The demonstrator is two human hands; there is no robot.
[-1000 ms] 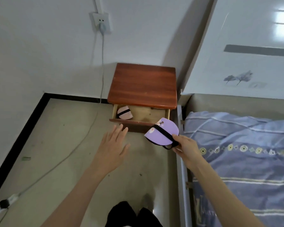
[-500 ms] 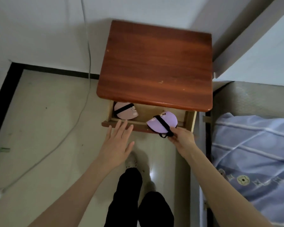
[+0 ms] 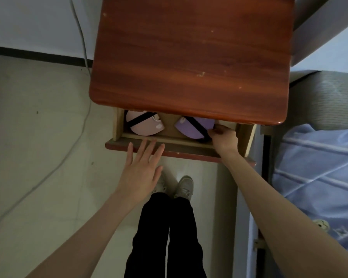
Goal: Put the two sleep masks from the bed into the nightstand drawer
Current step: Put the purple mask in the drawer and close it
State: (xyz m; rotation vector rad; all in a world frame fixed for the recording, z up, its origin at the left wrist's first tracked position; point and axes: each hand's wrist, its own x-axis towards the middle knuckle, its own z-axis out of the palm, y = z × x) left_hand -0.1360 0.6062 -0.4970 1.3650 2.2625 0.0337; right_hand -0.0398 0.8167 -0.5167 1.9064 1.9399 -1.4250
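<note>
A reddish wooden nightstand (image 3: 189, 57) stands below me with its drawer (image 3: 169, 151) pulled out. A pink sleep mask (image 3: 147, 127) with a black strap lies at the drawer's left. A purple sleep mask (image 3: 191, 128) with a black strap sits at the drawer's right, partly under the tabletop. My right hand (image 3: 224, 140) reaches into the drawer and pinches the purple mask's right edge. My left hand (image 3: 142, 171) is flat with fingers spread, its fingertips at the drawer's front edge.
A bed with a blue striped quilt (image 3: 317, 177) runs along the right, its frame close to the nightstand. A white cable (image 3: 76, 125) trails down the wall and across the tiled floor on the left. My legs and shoes (image 3: 184, 186) stand in front of the drawer.
I have stepped closer to the nightstand. My right hand carried the purple mask from above the floor into the drawer's right side. My left hand rose to the drawer front.
</note>
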